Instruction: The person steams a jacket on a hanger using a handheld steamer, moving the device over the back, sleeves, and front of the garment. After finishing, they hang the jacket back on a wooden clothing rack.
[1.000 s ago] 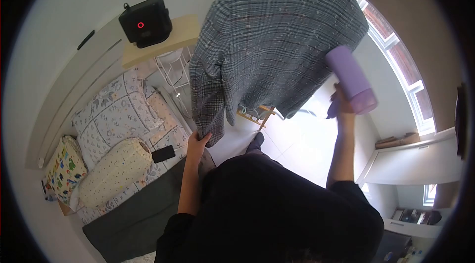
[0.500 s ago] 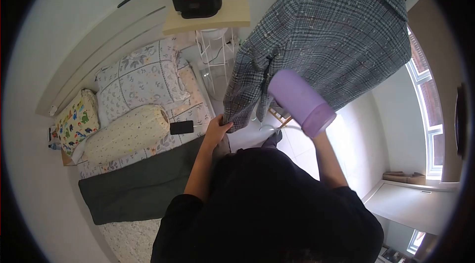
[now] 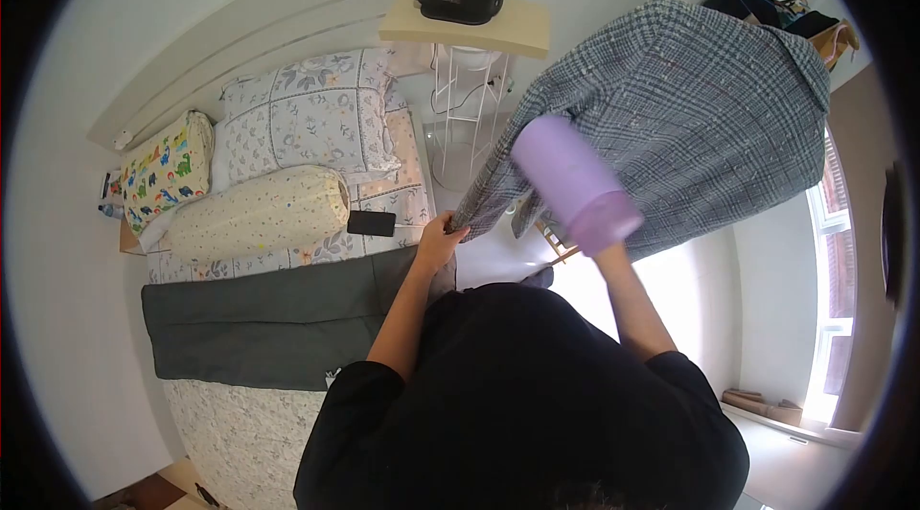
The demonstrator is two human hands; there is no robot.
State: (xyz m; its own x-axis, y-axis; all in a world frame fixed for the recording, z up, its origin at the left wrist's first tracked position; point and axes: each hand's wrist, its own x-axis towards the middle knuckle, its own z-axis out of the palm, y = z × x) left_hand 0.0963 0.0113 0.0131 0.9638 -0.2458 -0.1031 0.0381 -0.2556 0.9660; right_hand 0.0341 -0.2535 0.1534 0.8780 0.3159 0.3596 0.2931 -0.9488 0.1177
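Left hand [image 3: 439, 240], centre of frame: fingers closed, pinching cuff of grey plaid woven jacket [image 3: 690, 117]. Jacket hangs upper right of frame, sleeve drawn taut down-left to left hand. Right hand hidden behind lilac cylindrical plastic garment device [image 3: 575, 182]; finger spread cannot be told; forearm rises to device base. Device barrel lies against jacket sleeve, right of centre. Black phone [image 3: 371, 222] on floral bed sheet, just left of left hand. Dark grey blanket [image 3: 259, 323] across bed, lower left.
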